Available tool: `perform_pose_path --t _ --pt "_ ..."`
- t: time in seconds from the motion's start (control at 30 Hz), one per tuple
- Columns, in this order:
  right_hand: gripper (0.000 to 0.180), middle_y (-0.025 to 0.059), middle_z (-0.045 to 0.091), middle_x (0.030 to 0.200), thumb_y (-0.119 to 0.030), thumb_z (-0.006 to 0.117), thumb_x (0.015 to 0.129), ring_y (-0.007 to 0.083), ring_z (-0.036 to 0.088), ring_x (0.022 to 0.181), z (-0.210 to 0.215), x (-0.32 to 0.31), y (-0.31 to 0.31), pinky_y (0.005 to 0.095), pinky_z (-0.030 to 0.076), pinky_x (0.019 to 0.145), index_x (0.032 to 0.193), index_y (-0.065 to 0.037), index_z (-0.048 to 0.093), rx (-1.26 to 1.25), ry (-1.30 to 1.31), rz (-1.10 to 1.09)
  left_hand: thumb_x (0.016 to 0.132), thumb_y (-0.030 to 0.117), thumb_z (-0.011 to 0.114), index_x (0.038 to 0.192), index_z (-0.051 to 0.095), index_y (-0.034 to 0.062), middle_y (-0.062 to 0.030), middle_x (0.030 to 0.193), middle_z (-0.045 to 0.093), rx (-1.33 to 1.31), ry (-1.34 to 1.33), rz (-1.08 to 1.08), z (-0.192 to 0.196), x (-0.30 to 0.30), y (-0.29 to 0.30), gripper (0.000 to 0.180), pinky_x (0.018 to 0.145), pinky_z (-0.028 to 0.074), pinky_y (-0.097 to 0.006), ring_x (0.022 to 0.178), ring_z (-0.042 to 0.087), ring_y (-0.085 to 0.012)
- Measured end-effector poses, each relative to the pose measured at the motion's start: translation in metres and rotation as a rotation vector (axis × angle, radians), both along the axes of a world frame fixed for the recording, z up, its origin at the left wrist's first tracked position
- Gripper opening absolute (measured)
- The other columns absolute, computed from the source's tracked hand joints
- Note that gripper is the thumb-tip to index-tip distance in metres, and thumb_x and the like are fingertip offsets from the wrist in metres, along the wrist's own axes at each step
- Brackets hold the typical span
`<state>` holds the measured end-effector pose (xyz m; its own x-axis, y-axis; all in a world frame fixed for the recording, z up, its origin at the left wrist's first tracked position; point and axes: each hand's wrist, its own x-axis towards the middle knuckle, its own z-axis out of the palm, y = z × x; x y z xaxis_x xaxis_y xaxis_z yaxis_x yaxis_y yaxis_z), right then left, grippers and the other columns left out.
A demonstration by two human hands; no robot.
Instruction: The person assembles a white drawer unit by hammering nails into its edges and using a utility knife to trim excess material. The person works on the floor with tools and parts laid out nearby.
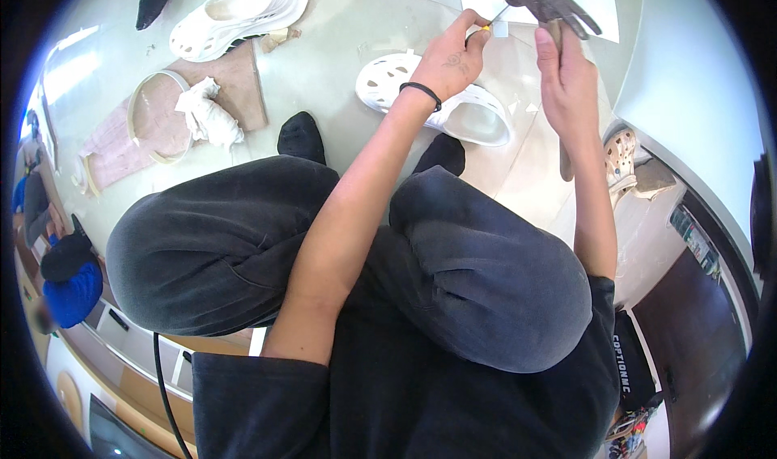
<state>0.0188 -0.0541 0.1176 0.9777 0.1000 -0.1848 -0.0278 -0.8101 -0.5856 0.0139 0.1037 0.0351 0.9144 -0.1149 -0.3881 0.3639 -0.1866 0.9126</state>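
Observation:
My right hand [571, 91] is closed around the wooden handle of a claw hammer [558, 7], whose dark metal head is up near the top edge. My left hand [455, 58], with a black band at its wrist, pinches a thin screwdriver-like tool [487, 28] with a yellow and black handle. Its slim shaft slants up toward the hammer's head; whether the two touch, I cannot tell. Under my left wrist a white clog with holes [477, 119] lies on the floor, partly hidden by the hand. A small pale piece [501, 29] is beside the tool.
A white sheet [603, 14] lies beyond the hammer. To the left are another white clog [279, 10], brown board [239, 87], a curved strip [133, 107] and a crumpled white cloth [209, 115]. A beige clog [621, 155] stands by the right wall. Another person [73, 289] is far left.

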Motion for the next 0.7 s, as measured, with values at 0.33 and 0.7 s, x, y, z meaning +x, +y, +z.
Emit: perform_pose_path --t 0.33,0.7 --pt "0.043 0.0214 0.062 0.069 -0.041 0.043 0.105 0.0422 0.065 0.068 -0.002 0.007 -0.003 0.0467 0.048 0.064 0.117 -0.001 0.053 0.015 -0.032 0.007 0.101 0.028 0.053 0.123 0.057 0.0124 -0.0070 0.065 0.050 0.019 -0.058 0.003 -0.007 -0.003 -0.001 0.027 0.061 0.042 -0.033 0.060 0.048 -0.0174" --pt "0.040 0.0135 0.058 0.068 -0.043 0.045 0.105 0.0238 0.057 0.060 -0.021 0.009 -0.016 0.0364 0.047 0.060 0.107 -0.004 0.055 -0.023 0.022 -0.034 0.098 0.026 0.054 0.116 0.056 0.0142 -0.0219 0.076 0.062 0.031 0.028 -0.029 0.001 0.000 0.000 0.022 0.076 0.048 -0.046 0.079 0.061 -0.0426"
